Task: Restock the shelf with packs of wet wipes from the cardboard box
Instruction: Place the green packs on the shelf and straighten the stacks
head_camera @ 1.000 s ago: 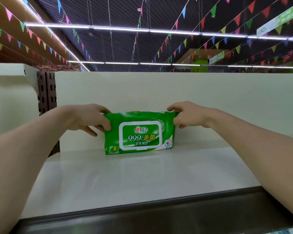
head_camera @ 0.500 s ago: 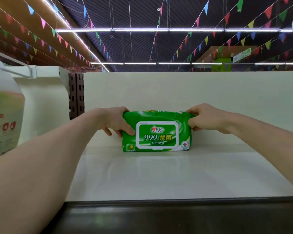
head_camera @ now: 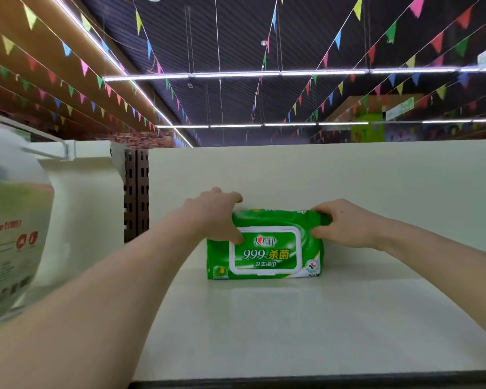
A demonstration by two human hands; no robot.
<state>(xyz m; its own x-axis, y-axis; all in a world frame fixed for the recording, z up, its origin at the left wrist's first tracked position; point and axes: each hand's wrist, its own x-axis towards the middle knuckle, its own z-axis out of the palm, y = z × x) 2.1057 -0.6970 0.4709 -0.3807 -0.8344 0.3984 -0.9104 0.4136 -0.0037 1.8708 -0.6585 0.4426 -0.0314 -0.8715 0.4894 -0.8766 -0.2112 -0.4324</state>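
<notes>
A green pack of wet wipes [head_camera: 267,254] with a white flip lid stands on its long edge on the white shelf [head_camera: 306,327], close to the cream back panel. My left hand [head_camera: 212,214] grips its upper left corner, thumb on the front and fingers over the top. My right hand [head_camera: 345,223] pinches the upper right corner. The cardboard box is out of view.
A large white and green product pack [head_camera: 9,234] stands on the neighbouring shelf at the left. A brown slotted upright [head_camera: 136,192] separates the two bays. The shelf's dark front edge [head_camera: 320,384] runs along the bottom. Bunting hangs overhead.
The pack now stands a little further right and back against the panel. My left hand has shifted over the pack's top corner. The view has swung left, showing more of the neighbouring pack.
</notes>
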